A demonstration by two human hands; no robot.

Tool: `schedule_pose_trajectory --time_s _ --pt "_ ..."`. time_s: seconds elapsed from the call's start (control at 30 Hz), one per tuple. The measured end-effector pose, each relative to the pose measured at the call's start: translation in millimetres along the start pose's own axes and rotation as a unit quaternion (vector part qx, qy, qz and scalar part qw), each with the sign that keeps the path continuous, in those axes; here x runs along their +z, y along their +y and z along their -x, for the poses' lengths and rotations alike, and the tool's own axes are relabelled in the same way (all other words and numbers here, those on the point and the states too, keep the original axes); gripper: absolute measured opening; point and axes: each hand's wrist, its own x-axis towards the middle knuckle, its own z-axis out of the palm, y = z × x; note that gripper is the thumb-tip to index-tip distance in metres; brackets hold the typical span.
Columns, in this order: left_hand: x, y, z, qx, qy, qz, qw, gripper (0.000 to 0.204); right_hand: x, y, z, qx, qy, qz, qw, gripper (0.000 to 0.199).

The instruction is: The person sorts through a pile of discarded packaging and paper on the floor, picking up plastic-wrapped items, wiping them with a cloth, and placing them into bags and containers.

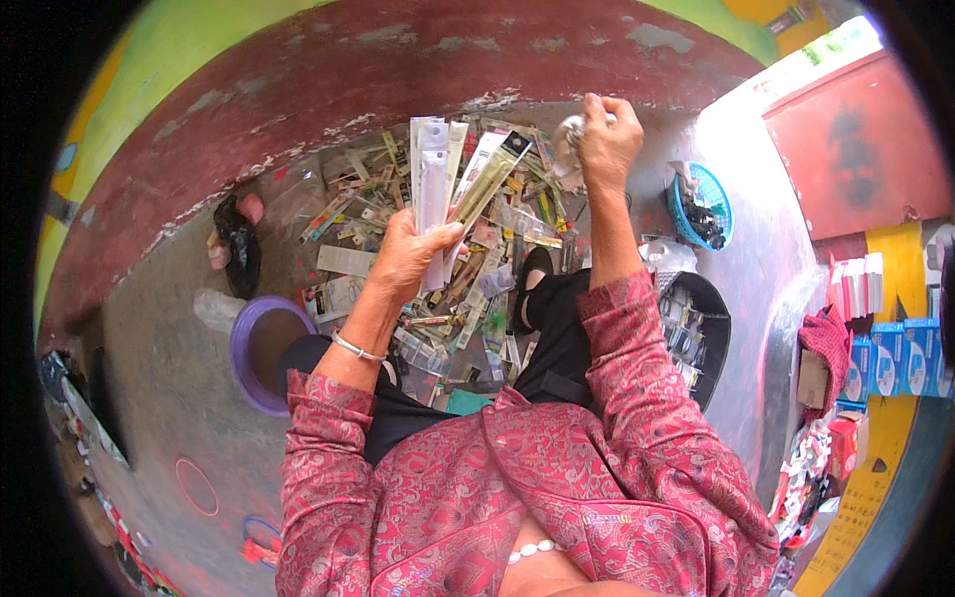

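Packets [433, 184], slim, fanned, clasped in left hand [403, 251]; right hand [610, 139], well apart, closed on crumpled pale wad [568, 154]; packaging heap [370, 177] beneath both grips.

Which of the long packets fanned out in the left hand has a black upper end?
The rightmost packet in the left hand, leaning up to the right; the other packets' upper ends look white or pale.

Head-high fisheye view — downward over both hands [403, 254] [610, 147], jacket [438, 507] nearest.
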Motion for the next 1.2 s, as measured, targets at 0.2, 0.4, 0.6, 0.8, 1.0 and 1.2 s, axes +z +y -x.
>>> schedule_pose_trajectory --time_s 0.2,0.4,0.6,0.8,1.0,1.2 --pt "1 -3 -5 0.028 -0.009 -0.002 1.0 0.029 -7 -16 44 0.307 -0.345 -0.227 0.858 0.038" --pt "6 6 -2 0.008 -0.012 -0.049 0.999 0.028 -6 -32 54 0.285 -0.365 -0.35 0.814 0.015" --pt "3 -1 -3 -0.018 -0.028 -0.061 0.998 0.034 -10 3 20 0.347 -0.218 -0.455 0.79 0.012" --pt "-1 -4 -8 -0.007 -0.043 -0.005 0.999 0.049 -37 -2 5 0.397 -0.242 -0.497 0.733 0.015" --pt "4 -12 -11 0.016 -0.04 -0.13 0.991 0.032 -9 -39 56 0.222 -0.444 -0.241 0.834 0.019" --pt "6 0 -8 -0.018 -0.049 0.001 0.999 0.037 -7 -30 56 0.208 -0.393 -0.239 0.863 0.016"
